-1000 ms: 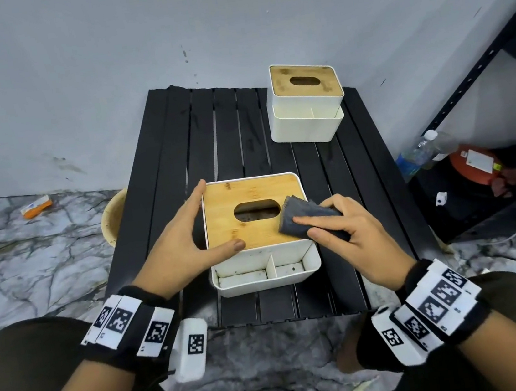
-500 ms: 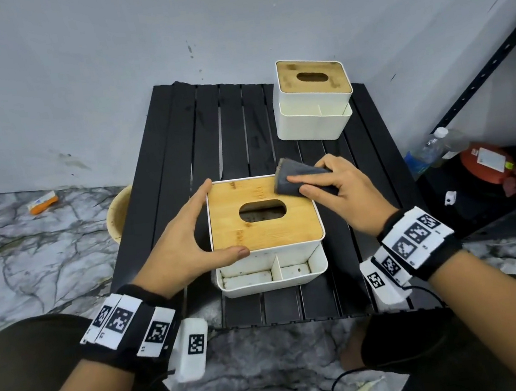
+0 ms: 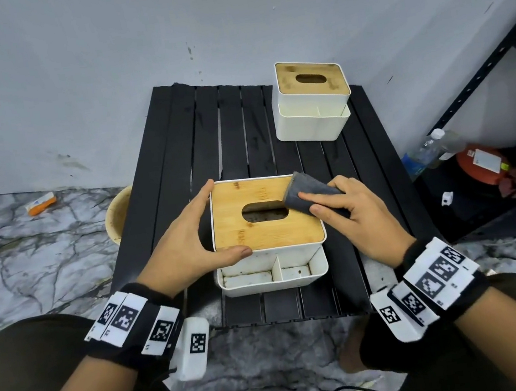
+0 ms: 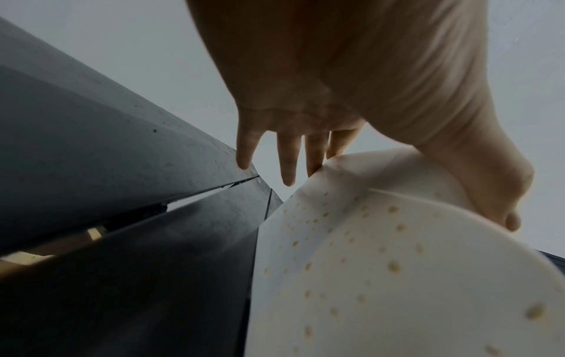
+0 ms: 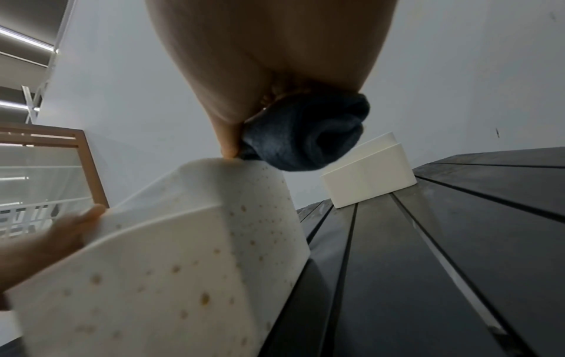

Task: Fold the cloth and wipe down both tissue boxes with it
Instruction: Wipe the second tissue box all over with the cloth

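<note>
The near tissue box (image 3: 267,227), white with a bamboo lid and a front tray, stands at the table's front. My left hand (image 3: 187,240) braces its left front corner, with straight fingers (image 4: 287,164) along the side and the thumb on the lid's front edge. My right hand (image 3: 351,212) grips the folded dark grey cloth (image 3: 305,194) and presses it on the lid's far right part, beside the slot. In the right wrist view the cloth (image 5: 302,140) is bunched under my palm, above the speckled box wall (image 5: 183,253). The second tissue box (image 3: 313,102) stands at the far right.
The black slatted table (image 3: 226,140) stands against a grey wall. A tan bowl (image 3: 118,213) sits on the marble floor to its left, near an orange item (image 3: 39,204). A black shelf with a bottle (image 3: 425,153) and a red object stands to the right.
My right hand has slid the cloth from the lid's far right corner back toward me, after first pushing it away along the right side. My left hand has stayed on the box.
</note>
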